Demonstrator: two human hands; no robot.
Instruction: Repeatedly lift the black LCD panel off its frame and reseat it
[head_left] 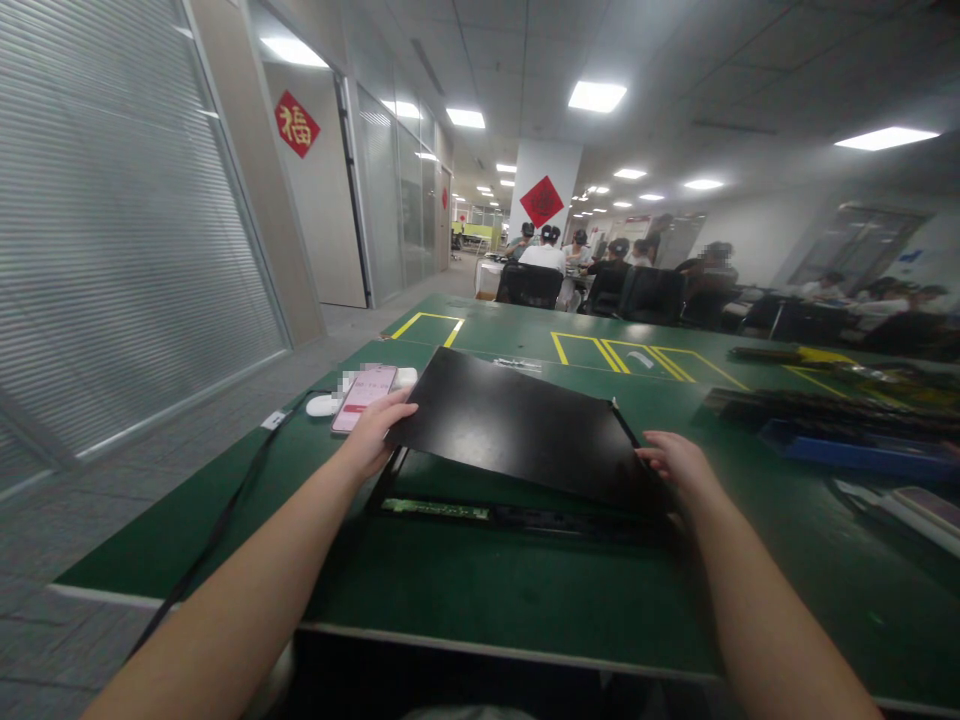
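Note:
A thin, flat black panel (517, 420) with a dull shine is tilted over a black rectangular frame (386, 480) on the green table. My left hand (375, 435) is closed on the panel's left edge, its thumb lying on top. At the opposite side, my right hand (675, 465) has its fingers curled at the right side of the frame, close to the panel's edge. Along the frame's near side runs a narrow green circuit board strip (435, 510). The panel hides much of the frame's inside.
A pink-screened phone (365, 398) lies beside a white object (322, 406) at left, near a black cable (247, 490). Right of me are a blue tray (832, 450), dark strips and another device (911, 515). Yellow tape marks (615, 355) line the far table; people sit beyond.

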